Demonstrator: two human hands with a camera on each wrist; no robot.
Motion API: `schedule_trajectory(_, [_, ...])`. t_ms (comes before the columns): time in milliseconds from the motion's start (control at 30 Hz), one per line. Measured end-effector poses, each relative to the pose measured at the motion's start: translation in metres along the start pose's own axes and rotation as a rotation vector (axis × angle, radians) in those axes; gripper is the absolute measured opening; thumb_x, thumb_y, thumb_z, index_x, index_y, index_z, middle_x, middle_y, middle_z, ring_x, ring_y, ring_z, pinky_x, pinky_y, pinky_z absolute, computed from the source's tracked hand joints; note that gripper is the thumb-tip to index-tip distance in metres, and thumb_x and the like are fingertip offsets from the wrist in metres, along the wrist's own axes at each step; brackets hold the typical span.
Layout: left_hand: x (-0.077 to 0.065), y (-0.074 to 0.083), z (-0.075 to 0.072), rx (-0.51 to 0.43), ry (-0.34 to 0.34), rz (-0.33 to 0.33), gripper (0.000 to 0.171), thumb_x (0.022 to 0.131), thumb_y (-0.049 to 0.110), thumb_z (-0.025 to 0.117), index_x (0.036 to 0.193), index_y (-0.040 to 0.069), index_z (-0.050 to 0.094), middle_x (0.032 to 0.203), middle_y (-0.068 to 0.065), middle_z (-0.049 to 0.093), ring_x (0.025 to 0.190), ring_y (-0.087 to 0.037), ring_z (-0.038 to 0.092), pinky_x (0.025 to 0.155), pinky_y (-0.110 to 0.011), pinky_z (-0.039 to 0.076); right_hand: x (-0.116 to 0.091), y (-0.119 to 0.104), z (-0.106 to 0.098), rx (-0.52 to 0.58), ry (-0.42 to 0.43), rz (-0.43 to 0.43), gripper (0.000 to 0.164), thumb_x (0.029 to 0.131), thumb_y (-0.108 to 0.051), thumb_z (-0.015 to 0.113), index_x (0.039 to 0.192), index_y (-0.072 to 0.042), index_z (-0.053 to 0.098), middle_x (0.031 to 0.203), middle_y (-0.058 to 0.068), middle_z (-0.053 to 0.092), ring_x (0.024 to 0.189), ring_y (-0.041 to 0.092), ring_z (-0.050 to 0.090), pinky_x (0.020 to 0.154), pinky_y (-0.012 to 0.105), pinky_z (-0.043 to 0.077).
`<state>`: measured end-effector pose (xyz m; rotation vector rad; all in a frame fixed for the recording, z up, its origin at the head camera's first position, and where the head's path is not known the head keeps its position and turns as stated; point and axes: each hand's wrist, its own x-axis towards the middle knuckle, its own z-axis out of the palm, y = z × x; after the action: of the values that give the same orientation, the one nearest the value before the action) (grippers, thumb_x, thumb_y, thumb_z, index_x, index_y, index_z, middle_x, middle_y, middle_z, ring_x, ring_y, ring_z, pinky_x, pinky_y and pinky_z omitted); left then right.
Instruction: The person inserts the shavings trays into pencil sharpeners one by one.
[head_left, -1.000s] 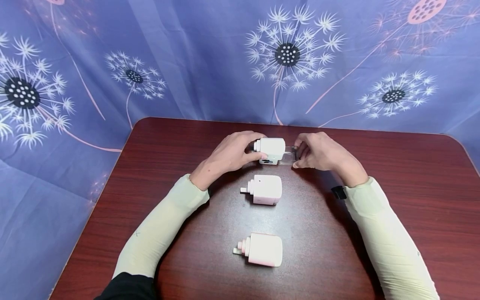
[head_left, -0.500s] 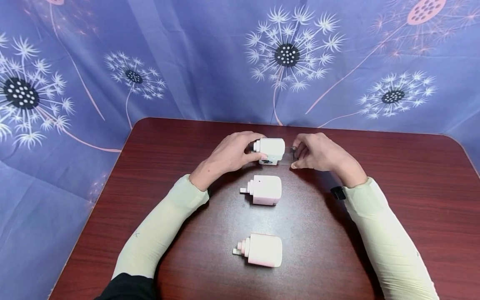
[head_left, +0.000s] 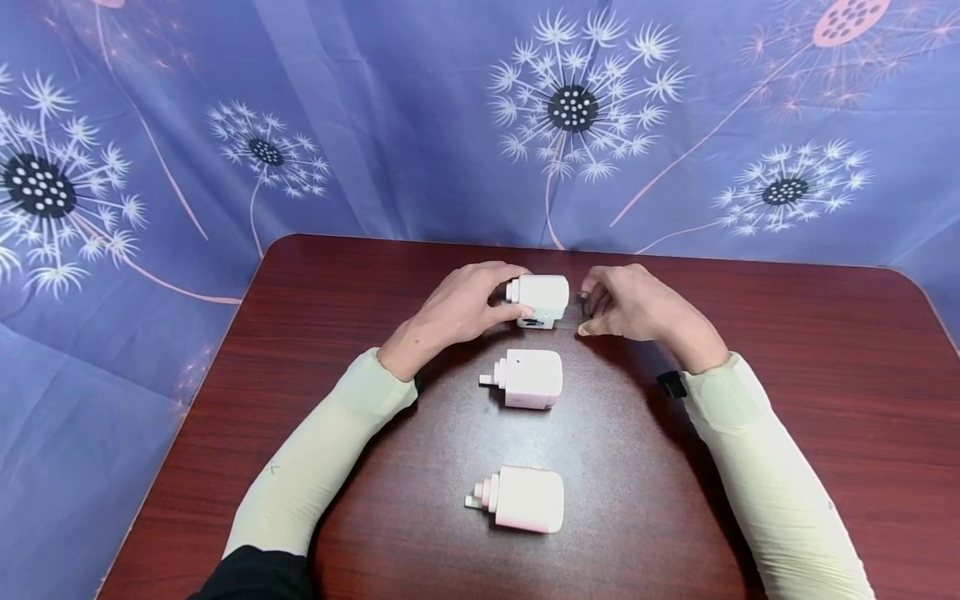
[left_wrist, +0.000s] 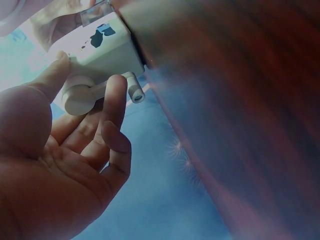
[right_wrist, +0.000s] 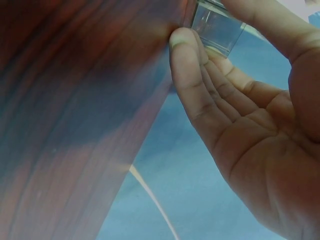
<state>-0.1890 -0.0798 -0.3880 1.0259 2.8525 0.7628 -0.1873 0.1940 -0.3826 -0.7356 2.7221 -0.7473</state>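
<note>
At the far middle of the table, my left hand (head_left: 468,304) grips a white hand-crank pencil sharpener (head_left: 543,293) from its crank side. In the left wrist view, the thumb presses its body, which has a dark printed pattern, and the fingers lie around the crank (left_wrist: 136,89). From the sharpener's other end juts a clear shavings drawer (head_left: 567,315), partly out. My right hand (head_left: 637,304) pinches the drawer's outer end between thumb and fingers; the right wrist view shows the clear drawer wall (right_wrist: 217,26) between them.
Nearer on the dark red wooden table (head_left: 787,333) lie two more sharpeners, a pale pink one (head_left: 533,377) and a white-and-pink one (head_left: 529,497), cranks toward the left. A blue dandelion-print cloth (head_left: 420,125) hangs along the back edge.
My right hand has shifted slightly left, bringing the clear drawer closer into the sharpener. The left hand keeps its hold, and the two other sharpeners stay in place.
</note>
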Motion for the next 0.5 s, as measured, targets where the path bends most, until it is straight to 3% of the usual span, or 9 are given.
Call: schedule_trajectory(500, [0.0002,0.0019,-0.0002,-0.019,-0.011,-0.009,0.059,0.087,0.049,0.067,0.136,0.017,0.058,0.125,0.006,0.059,0.111,-0.006,0.053,0.093,-0.027,0.043,0.0036,-0.0037,0.0024,-0.008,-0.01,-0.011,0.048,0.069,-0.02,0.087,0.103,-0.002,0.06,0.078,-0.003,0.068,0.07,0.008,0.064,0.07,0.031,0.053])
